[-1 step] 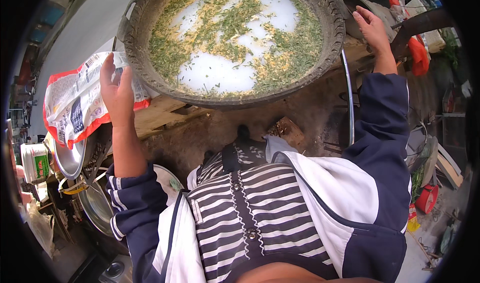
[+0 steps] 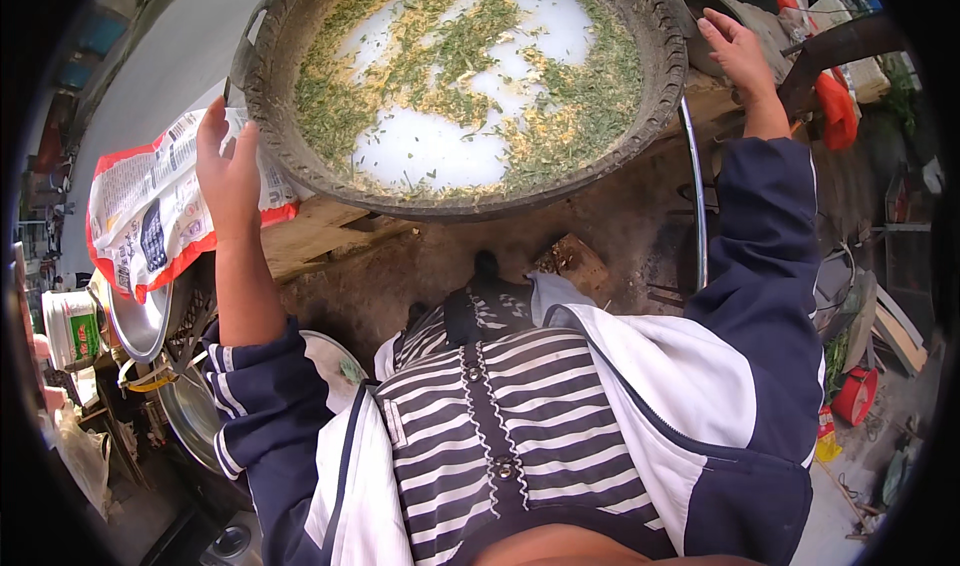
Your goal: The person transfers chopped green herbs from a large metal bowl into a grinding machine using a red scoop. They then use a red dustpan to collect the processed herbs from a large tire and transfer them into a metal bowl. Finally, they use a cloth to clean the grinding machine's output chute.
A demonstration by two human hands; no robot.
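Note:
A large round dark basin (image 2: 640, 156) with a tread-like rim is in front of me. In it are white liquid or powder (I cannot tell which) and a loose layer of chopped green leaves and yellowish bits (image 2: 470, 46). My left hand (image 2: 228, 171) is at the basin's left side, thumb and fingers apart, fingertips close to the lower end of a handle (image 2: 240, 51). Whether they touch it is unclear. Behind this hand lies a white and red printed bag (image 2: 140, 206). To the right of the rim, my right hand (image 2: 740, 56) is raised with loosely bent, parted fingers, holding nothing visible.
A dark pot (image 2: 708, 4) stands beyond my right hand. A shiny metal bar (image 2: 696, 196) slants down below the rim at the right. At the left are metal bowls (image 2: 140, 316) and a white tub (image 2: 70, 326). A red container (image 2: 855, 396) sits at the lower right.
Both hands have shifted slightly up, the left one also a little left, nearer the handle. The right fingers look a bit more bent. The basin's contents look the same.

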